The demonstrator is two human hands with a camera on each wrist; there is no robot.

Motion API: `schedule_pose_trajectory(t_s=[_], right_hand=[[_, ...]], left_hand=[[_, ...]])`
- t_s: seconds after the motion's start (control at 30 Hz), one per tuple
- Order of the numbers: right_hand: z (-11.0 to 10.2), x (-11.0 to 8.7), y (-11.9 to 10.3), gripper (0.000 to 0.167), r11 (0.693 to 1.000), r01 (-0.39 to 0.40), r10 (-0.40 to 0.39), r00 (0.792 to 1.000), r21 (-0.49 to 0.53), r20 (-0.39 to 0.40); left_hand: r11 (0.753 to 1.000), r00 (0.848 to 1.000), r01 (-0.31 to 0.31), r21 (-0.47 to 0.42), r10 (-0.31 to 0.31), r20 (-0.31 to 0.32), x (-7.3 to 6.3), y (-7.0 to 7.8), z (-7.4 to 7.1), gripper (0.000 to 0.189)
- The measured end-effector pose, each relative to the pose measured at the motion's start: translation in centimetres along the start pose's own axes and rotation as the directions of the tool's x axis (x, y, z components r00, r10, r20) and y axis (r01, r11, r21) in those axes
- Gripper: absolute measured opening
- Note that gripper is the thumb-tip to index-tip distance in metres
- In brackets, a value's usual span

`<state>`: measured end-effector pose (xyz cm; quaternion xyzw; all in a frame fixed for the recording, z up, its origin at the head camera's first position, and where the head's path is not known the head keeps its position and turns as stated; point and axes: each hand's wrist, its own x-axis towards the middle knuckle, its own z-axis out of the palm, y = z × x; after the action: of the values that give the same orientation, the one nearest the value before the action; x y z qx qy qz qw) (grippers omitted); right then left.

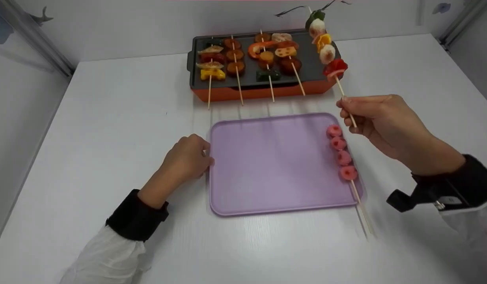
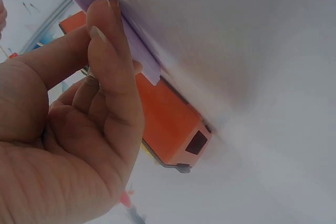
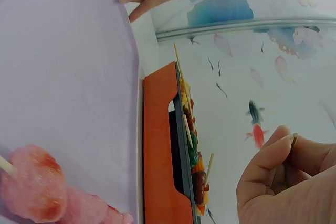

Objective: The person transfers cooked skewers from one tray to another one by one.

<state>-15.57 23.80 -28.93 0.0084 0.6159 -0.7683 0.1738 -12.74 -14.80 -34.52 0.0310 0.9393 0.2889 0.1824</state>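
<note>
My right hand [image 1: 391,122] pinches the bare stick of a skewer [image 1: 327,53] between thumb and fingers, raised over the table to the right of the grill. Red, white, yellow and green pieces are threaded on it, and its upper end leans away toward the back wall. At the left rim of a purple tray [image 1: 267,165], my left hand [image 1: 188,159] grips the edge with thumb and fingertips. Along the tray's right side lies a skewer of pink ring-shaped pieces [image 1: 344,157], its stick jutting over the front rim. In the left wrist view the fingers [image 2: 113,72] partly hide the tray edge.
Behind the tray stands an orange grill [image 1: 259,92] with a dark top plate. Several loaded skewers [image 1: 235,59] lie on it, sticks pointing out over its front edge. The white table [image 1: 121,118] meets patterned wall panels at the back and sides.
</note>
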Motion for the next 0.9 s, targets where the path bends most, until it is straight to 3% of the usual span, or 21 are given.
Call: schedule_pose_trajectory(t_s=[0.27,0.43,0.63,0.77,0.9], right_hand=[[-1.0,-4.3,2.7,0.022,0.995,-0.052,0.053,0.999,-0.086,0.002],[-2.2,-6.8,4.5,0.023,0.978,-0.116,0.110,0.993,-0.171,-0.041],[-2.5,-8.5,5.9,0.019,0.899,-0.178,0.157,0.984,-0.400,-0.085],[-2.5,-8.8,6.5,0.015,0.869,-0.224,0.208,0.974,-0.441,-0.084],[-2.1,-9.0,7.0,0.024,0.803,-0.267,0.242,0.963,-0.533,-0.119]], left_hand=[[1.000,1.000,0.015,-0.003,-0.015,0.009,-0.1,0.0,-0.1,0.014],[1.000,1.000,0.020,0.007,-0.020,0.014,-0.1,0.1,-0.2,0.018],[0.999,0.999,0.032,0.015,-0.032,0.015,-0.1,0.3,-0.3,0.017],[0.999,1.000,0.027,0.024,-0.027,0.014,-0.1,0.3,-0.3,0.015],[0.999,1.000,0.023,0.024,-0.023,0.013,0.0,0.3,-0.2,0.011]])
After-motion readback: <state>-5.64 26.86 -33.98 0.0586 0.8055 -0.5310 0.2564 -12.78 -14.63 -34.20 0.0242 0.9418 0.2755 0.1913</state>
